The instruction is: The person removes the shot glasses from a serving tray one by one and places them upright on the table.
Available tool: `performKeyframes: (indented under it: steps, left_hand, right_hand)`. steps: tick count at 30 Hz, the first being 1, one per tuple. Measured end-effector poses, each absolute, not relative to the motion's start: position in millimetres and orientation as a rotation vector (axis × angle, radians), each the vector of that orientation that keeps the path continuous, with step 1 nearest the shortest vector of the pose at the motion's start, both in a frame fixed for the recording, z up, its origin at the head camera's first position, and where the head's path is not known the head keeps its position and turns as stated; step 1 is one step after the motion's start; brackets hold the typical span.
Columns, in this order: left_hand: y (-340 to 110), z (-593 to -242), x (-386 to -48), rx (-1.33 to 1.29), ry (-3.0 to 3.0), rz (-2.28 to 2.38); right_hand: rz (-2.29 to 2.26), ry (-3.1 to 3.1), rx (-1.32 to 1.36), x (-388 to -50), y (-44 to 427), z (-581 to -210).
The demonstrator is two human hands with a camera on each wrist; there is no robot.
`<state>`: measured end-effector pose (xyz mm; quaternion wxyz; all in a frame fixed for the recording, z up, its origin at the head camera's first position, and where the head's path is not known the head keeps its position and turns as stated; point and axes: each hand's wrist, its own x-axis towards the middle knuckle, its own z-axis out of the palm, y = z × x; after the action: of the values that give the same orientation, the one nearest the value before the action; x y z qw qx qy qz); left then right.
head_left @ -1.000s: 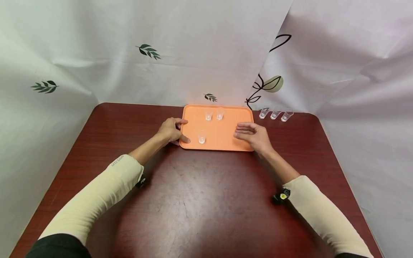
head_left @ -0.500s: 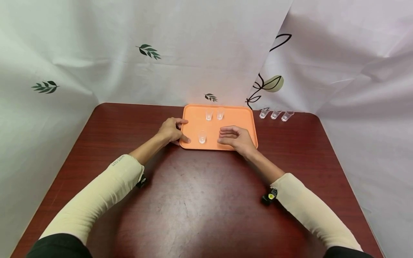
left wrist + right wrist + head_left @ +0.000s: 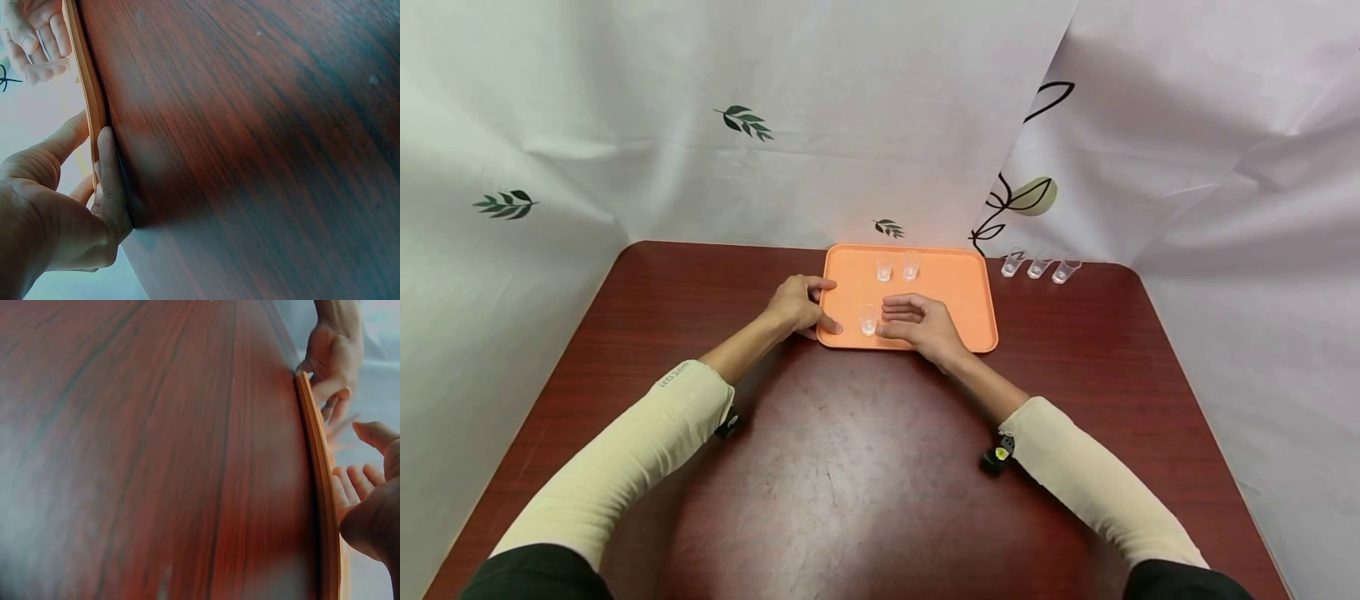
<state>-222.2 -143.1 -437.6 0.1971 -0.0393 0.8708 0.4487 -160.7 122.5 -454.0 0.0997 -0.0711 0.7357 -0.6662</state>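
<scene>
An orange tray rests at the table's far side, with three small clear plastic cups upright on it. My left hand grips its left edge; in the left wrist view, the thumb and fingers lie on opposite sides of the tray's rim. Over the tray's front half is my right hand, thumb and fingers apart with nothing held. Its fingertips are just right of the front cup. Behind, a left cup and a right cup stand side by side.
Several things edge the scene: three more clear cups, including a middle cup, form a row on the dark red table right of the tray. A white curtain with leaf prints hangs close behind the table.
My right hand has moved left across the tray, from its right edge to beside the front cup. My left hand keeps its grip on the left edge.
</scene>
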Motion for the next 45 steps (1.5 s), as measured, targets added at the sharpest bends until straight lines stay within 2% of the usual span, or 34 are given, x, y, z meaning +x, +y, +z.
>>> performKeyframes:
  steps: [4, 14, 24, 45]
  left_hand:
    - [-145.6, -449.6, -232.4, -0.125, 2.436, 1.25]
    - [-141.5, -430.2, -215.8, -0.084, 2.451, 1.244]
    - [-142.4, -432.7, -216.7, -0.1, 2.444, 1.254]
    - [-146.8, -457.7, -234.9, -0.155, 2.443, 1.27]
  right_hand:
    - [-1.949, 2.194, -0.225, -160.7, 114.3, -454.6]
    - [-1.887, 2.269, -0.244, -160.9, 104.4, -455.3]
    - [-1.911, 2.275, -0.269, -159.1, 101.0, -457.7]
    - [-1.967, 2.241, -0.21, -151.0, 133.5, -452.8]
